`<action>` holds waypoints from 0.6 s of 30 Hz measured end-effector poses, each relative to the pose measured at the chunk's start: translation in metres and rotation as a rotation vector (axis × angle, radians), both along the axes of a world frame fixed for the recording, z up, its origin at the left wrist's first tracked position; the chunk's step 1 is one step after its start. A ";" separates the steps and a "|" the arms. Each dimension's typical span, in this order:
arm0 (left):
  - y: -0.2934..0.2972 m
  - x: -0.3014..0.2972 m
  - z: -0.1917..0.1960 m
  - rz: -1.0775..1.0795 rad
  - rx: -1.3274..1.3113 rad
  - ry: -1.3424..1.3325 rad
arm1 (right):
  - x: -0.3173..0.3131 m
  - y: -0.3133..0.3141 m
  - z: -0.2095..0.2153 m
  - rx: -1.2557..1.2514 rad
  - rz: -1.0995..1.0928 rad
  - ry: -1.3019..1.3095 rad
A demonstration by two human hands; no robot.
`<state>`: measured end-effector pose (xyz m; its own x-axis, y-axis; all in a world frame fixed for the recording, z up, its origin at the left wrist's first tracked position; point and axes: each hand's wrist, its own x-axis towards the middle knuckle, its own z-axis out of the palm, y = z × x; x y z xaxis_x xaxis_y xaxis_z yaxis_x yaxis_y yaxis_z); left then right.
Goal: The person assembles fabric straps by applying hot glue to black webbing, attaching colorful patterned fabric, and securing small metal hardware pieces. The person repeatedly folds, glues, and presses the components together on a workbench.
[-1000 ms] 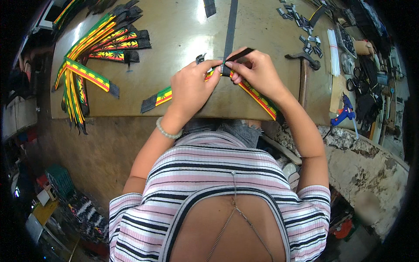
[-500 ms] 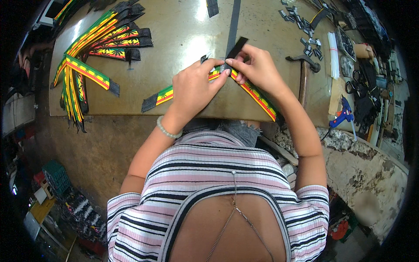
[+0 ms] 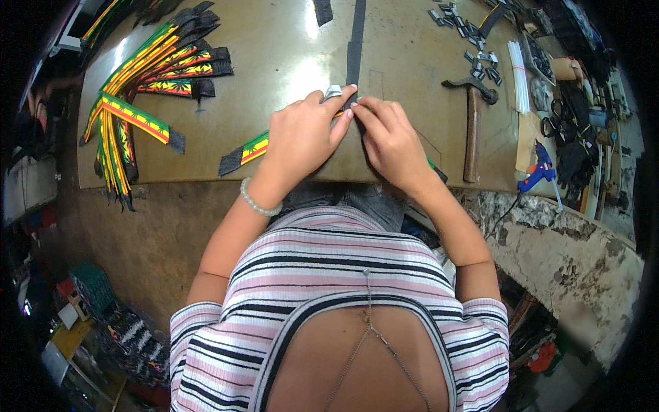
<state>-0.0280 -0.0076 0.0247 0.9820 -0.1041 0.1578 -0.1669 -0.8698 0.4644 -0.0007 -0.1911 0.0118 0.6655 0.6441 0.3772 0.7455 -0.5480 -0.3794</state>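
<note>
Straps [image 3: 135, 122] left on table [image 3: 254, 48], hammer [image 3: 472, 134] right, hands [image 3: 302, 134] between

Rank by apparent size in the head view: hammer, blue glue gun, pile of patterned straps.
Largest to smallest:
1. Pile of patterned straps
2. Hammer
3. Blue glue gun

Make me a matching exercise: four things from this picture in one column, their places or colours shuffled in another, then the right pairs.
Things:
1. Hammer
2. Strip
3. Glue gun
4. Bracelet

Places or colours:
A. Mostly blue
B. Around the left wrist
C. Brown handle, lying to the right of the right hand
D. Held in the left hand

Pairs: 1-C, 2-D, 3-A, 4-B
</note>
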 end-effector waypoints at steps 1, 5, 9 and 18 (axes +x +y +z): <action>0.002 0.000 0.000 -0.014 -0.027 -0.007 | -0.002 -0.003 -0.005 0.005 0.032 0.023; 0.010 0.001 -0.007 0.013 -0.209 -0.065 | 0.000 -0.009 -0.014 -0.053 0.064 -0.072; 0.010 0.000 -0.019 0.050 -0.199 -0.115 | -0.010 0.004 -0.001 -0.254 0.005 -0.203; 0.013 -0.008 -0.010 0.095 -0.201 -0.185 | 0.021 -0.074 -0.004 -0.091 -0.542 -0.172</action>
<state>-0.0356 0.0051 0.0147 0.9383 0.0390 0.3435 -0.1868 -0.7790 0.5986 0.0205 -0.2654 0.0083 0.8435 0.2626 0.4686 0.3955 -0.8940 -0.2108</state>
